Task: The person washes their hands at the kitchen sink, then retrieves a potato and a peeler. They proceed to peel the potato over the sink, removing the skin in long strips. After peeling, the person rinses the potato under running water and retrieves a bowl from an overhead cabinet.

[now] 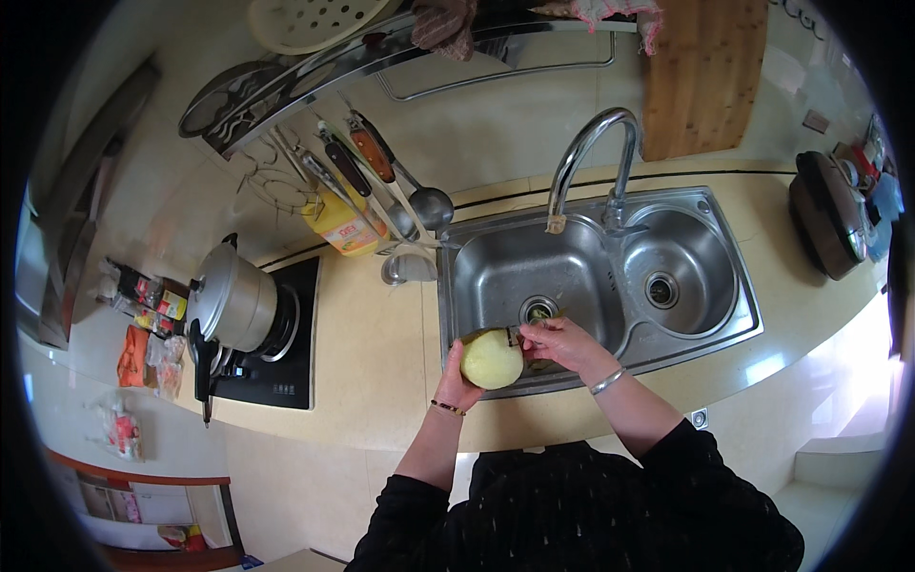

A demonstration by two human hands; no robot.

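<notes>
A round, pale yellow-green fruit or vegetable [492, 360], mostly peeled, rests in my left hand [457, 379] over the near edge of the sink. A darker strip of skin shows along its upper side. My right hand [561, 344] grips a small peeler [512, 337] against the right side of the pale surface; the fingers hide most of its handle. Beneath my hands lies the large basin [529, 264] of a stainless steel double sink. Some peelings [549, 313] lie by its drain, partly hidden by my right hand.
A chrome faucet [597, 136] arches over the sink. Ladles [432, 207] and other utensils hang at the back left, before a yellow jug [347, 222]. Further left, a lidded pot [239, 297] stands on a black cooktop [300, 343]. A dark appliance [826, 214] sits at the right.
</notes>
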